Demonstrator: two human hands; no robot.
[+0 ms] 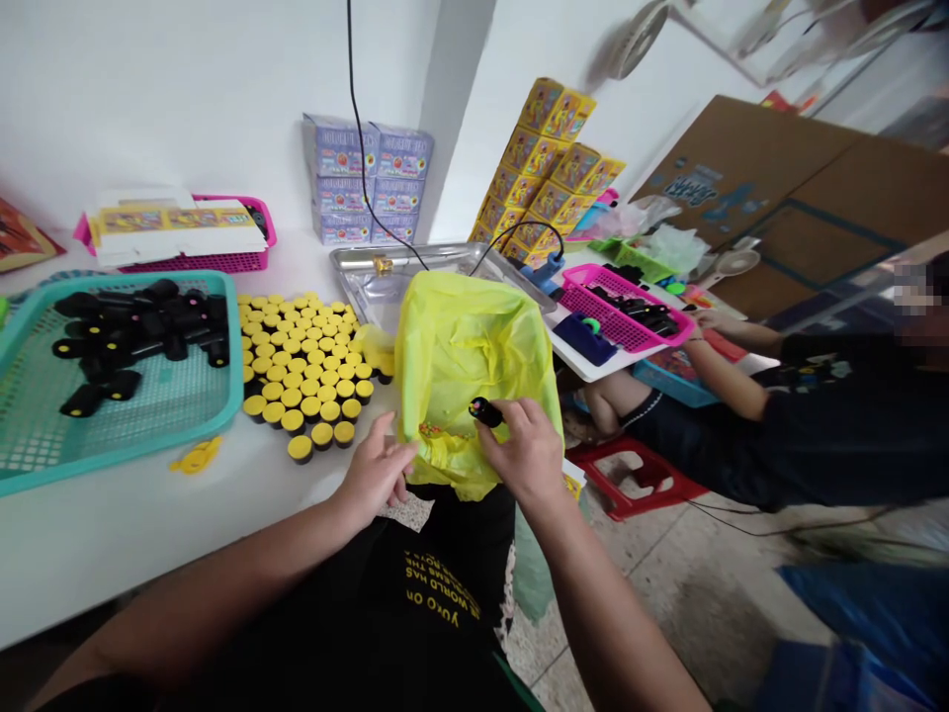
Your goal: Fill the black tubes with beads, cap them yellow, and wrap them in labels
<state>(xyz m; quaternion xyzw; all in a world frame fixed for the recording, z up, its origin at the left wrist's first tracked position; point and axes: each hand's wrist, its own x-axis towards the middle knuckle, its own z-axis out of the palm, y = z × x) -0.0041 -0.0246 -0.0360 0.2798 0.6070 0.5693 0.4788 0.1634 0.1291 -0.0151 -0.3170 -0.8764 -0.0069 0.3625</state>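
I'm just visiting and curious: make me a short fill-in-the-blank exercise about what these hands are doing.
The right hand pinches a small ____ cylinder.
The left hand touches a plastic bag coloured ____.
More cylinders lie in a tray coloured ____.
A seated co-worker's hand is near a basket coloured ____.

Missing words: black; yellow; teal; pink.

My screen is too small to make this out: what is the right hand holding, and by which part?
The right hand holds a small black cylinder in its fingertips by one end, over a yellow plastic bag; the dotted end sticks out.
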